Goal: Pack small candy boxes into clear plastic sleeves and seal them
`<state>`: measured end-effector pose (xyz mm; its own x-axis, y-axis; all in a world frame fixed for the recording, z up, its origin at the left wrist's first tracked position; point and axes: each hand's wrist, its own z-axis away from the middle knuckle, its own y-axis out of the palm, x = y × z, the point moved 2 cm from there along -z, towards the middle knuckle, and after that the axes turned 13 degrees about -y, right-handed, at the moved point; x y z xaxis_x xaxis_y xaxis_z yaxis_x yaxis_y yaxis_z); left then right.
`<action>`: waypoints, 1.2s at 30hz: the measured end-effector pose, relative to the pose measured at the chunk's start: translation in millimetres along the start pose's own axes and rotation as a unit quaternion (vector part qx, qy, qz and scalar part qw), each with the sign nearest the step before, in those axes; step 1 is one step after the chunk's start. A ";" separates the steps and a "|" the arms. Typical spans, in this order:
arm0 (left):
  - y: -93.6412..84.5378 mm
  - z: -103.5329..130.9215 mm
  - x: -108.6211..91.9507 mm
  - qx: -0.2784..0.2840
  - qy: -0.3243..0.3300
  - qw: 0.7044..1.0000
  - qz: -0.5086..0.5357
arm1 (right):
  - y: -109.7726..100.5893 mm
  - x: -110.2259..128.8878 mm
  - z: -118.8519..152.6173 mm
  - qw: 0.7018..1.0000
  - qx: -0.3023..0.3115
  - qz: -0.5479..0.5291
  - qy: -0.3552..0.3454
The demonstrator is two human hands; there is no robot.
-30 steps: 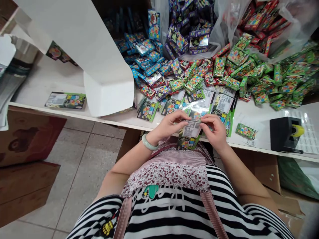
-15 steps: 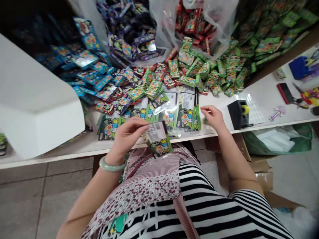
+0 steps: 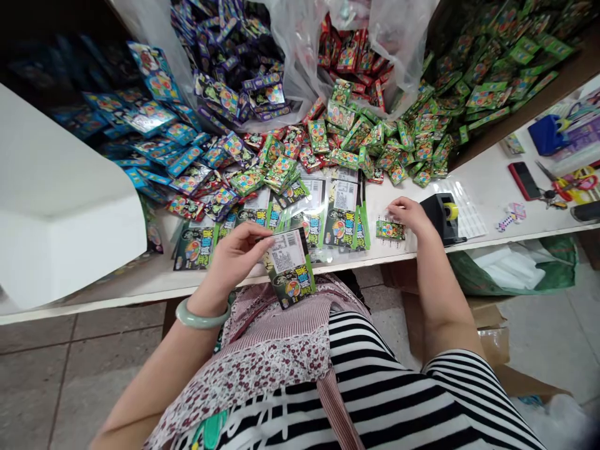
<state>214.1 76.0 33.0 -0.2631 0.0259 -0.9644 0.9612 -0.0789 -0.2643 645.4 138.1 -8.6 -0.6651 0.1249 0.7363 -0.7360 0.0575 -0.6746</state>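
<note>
My left hand (image 3: 241, 253) pinches the upper left edge of a black and green printed pouch (image 3: 291, 269), which hangs over the table's front edge with its label side up. On the right, the fingers of my right hand (image 3: 409, 212) are bent over a small green packet (image 3: 390, 230) lying on the white table (image 3: 375, 209); whether they grip it is hard to tell. More printed pouches (image 3: 340, 228) lie overlapped between my hands. Behind them spreads a pile of small green packets (image 3: 359, 134), mixed with red and purple ones.
A black tape dispenser (image 3: 440, 219) stands right of my right hand. Farther right lie a red-edged phone (image 3: 524, 181) and scissors (image 3: 574, 182). Plastic bags hold purple packets (image 3: 229, 50) and red packets (image 3: 351, 53). Blue packets (image 3: 162, 134) and a white curved sheet (image 3: 65, 206) are at left.
My right hand has shifted slightly right relative to the table, and the small green packet beneath its fingers shows clearly now. The pouch in my left hand has turned a little and shows its label more plainly.
</note>
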 end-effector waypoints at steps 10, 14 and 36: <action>12.1 4.3 -10.3 0.032 0.043 0.998 -0.012 | 50.3 179.9 60.6 0.905 0.242 -0.208 -0.282; 7.3 10.6 -14.0 0.039 0.043 0.998 -0.017 | 97.2 229.4 62.3 0.884 0.304 -0.139 -0.328; 6.9 6.9 -5.6 0.029 0.057 0.998 -0.021 | 157.7 219.0 40.2 0.847 0.444 -0.284 -0.070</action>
<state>221.7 68.4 36.6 -0.2894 0.1429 -0.9465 0.9421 -0.1327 -0.3080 378.6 134.7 48.4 -0.1349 0.2057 0.9693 -0.7055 -0.7068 0.0518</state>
